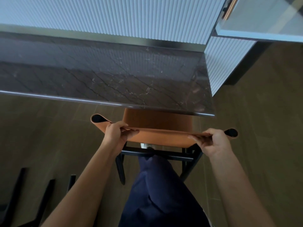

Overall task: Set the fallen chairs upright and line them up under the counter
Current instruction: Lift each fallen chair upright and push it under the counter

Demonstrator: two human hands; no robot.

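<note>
An upright chair point(157, 122) with a tan leather seat and backrest and a black metal frame stands at the counter's right end, its seat partly under the dark marble counter point(114, 76). My left hand point(118, 132) grips the top edge of the backrest near its left side. My right hand point(213, 140) grips the same edge near its right post. A leg in dark blue trousers is raised against the chair's rear crossbar. At the lower left, black legs of another chair point(45, 199) stick up; its seat is out of view.
A white ribbed panel point(114, 15) rises behind the counter, and a ribbed side panel point(219, 66) closes its right end. A glass-fronted cabinet point(262, 18) stands at the top right. Brown tiled floor point(262, 128) lies to the right and left of the chair.
</note>
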